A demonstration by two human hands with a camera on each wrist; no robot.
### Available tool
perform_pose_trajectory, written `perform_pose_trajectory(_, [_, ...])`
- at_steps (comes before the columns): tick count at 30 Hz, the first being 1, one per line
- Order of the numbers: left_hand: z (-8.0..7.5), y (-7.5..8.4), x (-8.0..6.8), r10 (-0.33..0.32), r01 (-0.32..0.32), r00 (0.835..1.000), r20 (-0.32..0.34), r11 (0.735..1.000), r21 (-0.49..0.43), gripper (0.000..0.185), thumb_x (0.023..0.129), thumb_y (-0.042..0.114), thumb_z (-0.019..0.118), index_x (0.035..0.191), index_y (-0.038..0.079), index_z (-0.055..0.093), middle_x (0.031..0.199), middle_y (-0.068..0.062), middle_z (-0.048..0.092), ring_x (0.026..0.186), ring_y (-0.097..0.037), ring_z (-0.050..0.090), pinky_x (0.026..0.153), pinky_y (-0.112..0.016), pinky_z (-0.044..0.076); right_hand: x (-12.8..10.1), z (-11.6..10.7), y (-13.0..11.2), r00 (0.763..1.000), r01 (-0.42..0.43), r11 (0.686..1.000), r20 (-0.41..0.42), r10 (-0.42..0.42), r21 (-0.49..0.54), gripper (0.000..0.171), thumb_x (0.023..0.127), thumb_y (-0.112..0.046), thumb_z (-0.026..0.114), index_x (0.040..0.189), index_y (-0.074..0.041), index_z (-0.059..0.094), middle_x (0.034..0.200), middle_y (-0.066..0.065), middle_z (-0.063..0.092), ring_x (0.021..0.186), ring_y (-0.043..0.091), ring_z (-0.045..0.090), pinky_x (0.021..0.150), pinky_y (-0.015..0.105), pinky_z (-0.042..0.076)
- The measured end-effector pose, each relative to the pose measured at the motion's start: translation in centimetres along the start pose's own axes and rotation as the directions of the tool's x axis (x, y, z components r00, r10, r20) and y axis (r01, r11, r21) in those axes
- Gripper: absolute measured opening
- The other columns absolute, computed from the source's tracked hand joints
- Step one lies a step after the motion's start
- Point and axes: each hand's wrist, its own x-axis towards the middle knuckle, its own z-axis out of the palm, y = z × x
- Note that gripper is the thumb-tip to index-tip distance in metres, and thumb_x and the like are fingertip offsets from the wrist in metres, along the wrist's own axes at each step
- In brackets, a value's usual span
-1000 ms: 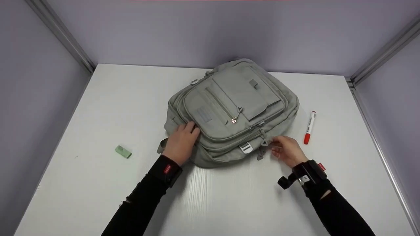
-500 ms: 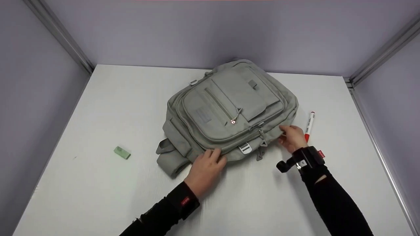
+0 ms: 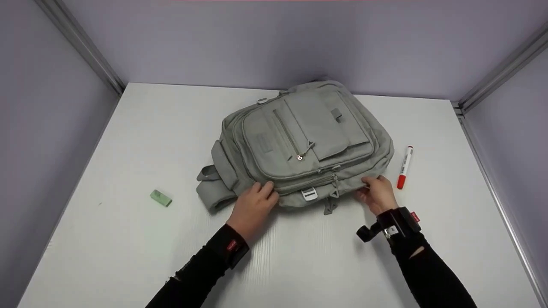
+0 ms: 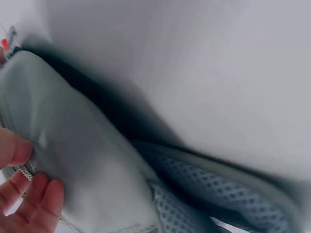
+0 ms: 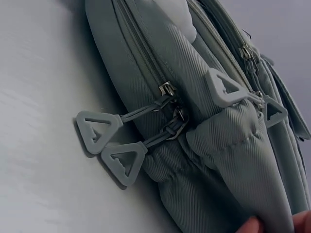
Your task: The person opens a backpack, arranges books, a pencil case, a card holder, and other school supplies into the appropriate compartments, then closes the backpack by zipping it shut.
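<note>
A grey-green backpack (image 3: 308, 137) lies flat on the white table (image 3: 128, 141), front pockets up. My left hand (image 3: 262, 192) grips its near edge beside the side pocket; in the left wrist view the thumb and fingers (image 4: 36, 194) pinch the fabric at a zipper line. My right hand (image 3: 370, 185) holds the bag's near right corner. Its fingertips (image 5: 252, 226) pinch a fold of fabric in the right wrist view, close to two triangular zipper pulls (image 5: 109, 145). The backpack's mesh back (image 4: 218, 194) shows underneath.
A red-capped marker (image 3: 404, 166) lies on the table just right of the bag, near my right hand. A small green eraser (image 3: 161, 198) sits to the left. Grey walls with metal corner rails (image 3: 81, 47) enclose the table on three sides.
The backpack has turned and shifted slightly, its side pocket swinging left and away. My left hand went from the bag's left side to its near edge. My right hand left the zipper pulls for the right corner.
</note>
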Motion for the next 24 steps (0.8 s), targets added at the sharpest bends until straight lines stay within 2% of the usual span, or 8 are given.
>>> perform_pose_trajectory(3, [0.4,-1.2,0.2,-0.045,0.045,0.999,-0.002,0.999,0.001,0.010,0.085,0.005,0.068,0.086,0.010,0.060,0.103,-0.006,0.057,0.074,-0.020,0.050,0.057,-0.027,0.045,-0.7,0.6,0.9,1.000,0.007,1.000,0.002,-0.007,0.021,0.015,0.097,-0.002,0.045,0.108,-0.009,0.036,0.080,-0.001,0.053,0.059,0.010,0.054,0.056,0.022,0.047])
perform_pose_trajectory(6, [0.5,-2.2,0.5,-0.116,0.116,0.993,0.019,0.993,-0.021,0.008,0.085,0.002,0.066,0.088,0.007,0.061,0.102,-0.009,0.057,0.077,-0.024,0.052,0.063,-0.031,0.049,-1.5,1.3,1.7,1.000,-0.011,0.999,0.013,0.011,0.051,0.016,0.096,-0.001,0.045,0.108,-0.008,0.037,0.083,0.000,0.054,0.062,0.010,0.055,0.059,0.020,0.050])
perform_pose_trajectory(11, [0.4,-3.2,1.4,-0.223,0.231,0.969,0.103,0.971,-0.069,0.013,0.083,-0.006,0.064,0.093,0.003,0.062,0.106,-0.015,0.057,0.086,-0.030,0.058,0.075,-0.037,0.054,-2.6,2.0,2.8,0.999,-0.045,0.994,0.035,0.042,0.104,0.010,0.097,-0.001,0.047,0.105,-0.004,0.040,0.089,0.002,0.051,0.067,0.012,0.055,0.065,0.021,0.052])
perform_pose_trajectory(14, [0.0,-3.1,1.9,-0.266,0.275,0.953,0.142,0.960,-0.045,0.015,0.082,-0.007,0.064,0.094,0.002,0.065,0.108,-0.017,0.058,0.087,-0.031,0.060,0.073,-0.039,0.055,-3.1,2.0,3.2,0.999,-0.036,0.993,0.035,0.033,0.110,0.009,0.098,-0.002,0.048,0.104,-0.004,0.042,0.087,0.001,0.052,0.066,0.012,0.056,0.066,0.021,0.052])
perform_pose_trajectory(17, [-0.6,-2.5,2.7,-0.299,0.303,0.946,0.127,0.953,-0.008,0.012,0.080,-0.005,0.064,0.089,0.003,0.064,0.103,-0.016,0.059,0.080,-0.031,0.060,0.061,-0.040,0.054,-3.9,2.0,3.4,0.999,0.005,0.999,0.040,-0.007,0.050,0.010,0.100,-0.006,0.048,0.107,-0.006,0.040,0.086,0.000,0.053,0.067,0.009,0.057,0.067,0.019,0.052])
perform_pose_trajectory(20, [-1.1,-1.3,3.8,-0.288,0.288,0.955,0.070,0.958,0.004,0.011,0.078,-0.005,0.065,0.085,0.004,0.063,0.097,-0.013,0.060,0.075,-0.028,0.060,0.054,-0.039,0.053,-5.1,2.2,3.5,0.996,0.087,0.995,0.032,-0.085,-0.056,0.008,0.101,-0.006,0.048,0.103,-0.005,0.041,0.083,-0.001,0.054,0.066,0.007,0.057,0.065,0.020,0.052])
perform_pose_trajectory(22, [-1.5,-0.2,4.9,-0.254,0.255,0.966,0.056,0.967,-0.015,0.014,0.076,-0.006,0.065,0.086,0.005,0.064,0.094,-0.011,0.060,0.076,-0.027,0.061,0.057,-0.037,0.054,-5.9,2.5,3.4,0.986,0.168,0.974,0.025,-0.167,-0.152,0.007,0.099,-0.004,0.049,0.098,-0.004,0.043,0.079,-0.002,0.055,0.064,0.007,0.058,0.063,0.020,0.052])
perform_pose_trajectory(24, [-2.0,0.9,6.1,-0.214,0.218,0.972,0.096,0.975,-0.041,0.017,0.077,-0.003,0.068,0.091,0.006,0.066,0.096,-0.009,0.062,0.081,-0.025,0.063,0.064,-0.035,0.056,-6.5,2.7,3.1,0.958,0.282,0.921,0.023,-0.287,-0.270,0.007,0.097,-0.002,0.053,0.093,-0.002,0.046,0.076,-0.001,0.057,0.063,0.006,0.058,0.062,0.020,0.052])
